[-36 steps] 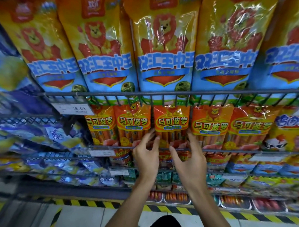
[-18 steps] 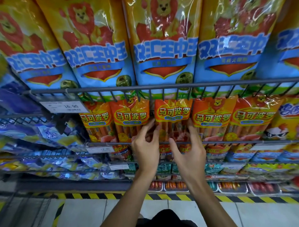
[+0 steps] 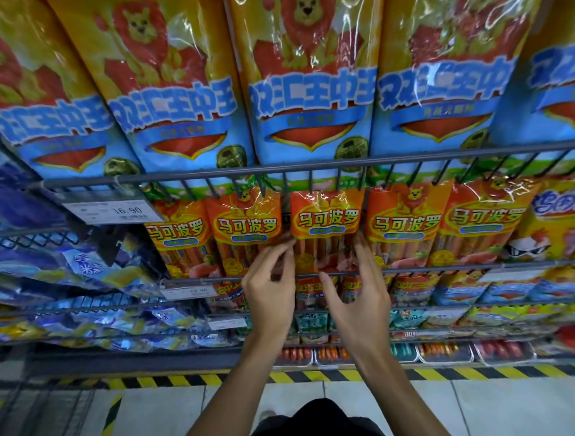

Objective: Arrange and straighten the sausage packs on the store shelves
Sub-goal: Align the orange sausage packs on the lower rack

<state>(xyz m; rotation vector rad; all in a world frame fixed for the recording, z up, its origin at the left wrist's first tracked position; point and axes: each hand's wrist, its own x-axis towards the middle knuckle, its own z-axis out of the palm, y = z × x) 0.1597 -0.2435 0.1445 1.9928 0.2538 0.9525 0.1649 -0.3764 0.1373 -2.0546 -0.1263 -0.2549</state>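
Observation:
A row of orange sausage packs stands on the middle wire shelf. The centre pack (image 3: 326, 222) sits between my two hands. My left hand (image 3: 269, 291) pinches its left edge with bunched fingertips. My right hand (image 3: 358, 297) has straight fingers along the pack's right edge, with the thumb spread across the lower front. Neighbouring orange packs stand upright on the left (image 3: 247, 229) and on the right (image 3: 408, 225). The shelf's front rail (image 3: 446, 268) crosses the packs' bottoms.
Large yellow-and-blue sausage bags (image 3: 310, 101) fill the shelf above, behind a wire rail (image 3: 409, 161). A price tag (image 3: 114, 210) hangs at the left, with blue packs (image 3: 84, 266) slumped beneath it. Lower shelves hold smaller packs and trays (image 3: 443, 351). Yellow-black tape (image 3: 484, 372) edges the floor.
Both hands have risen slightly along the centre orange pack. The left fingertips have closed onto its left edge. The camera has moved closer to the shelf.

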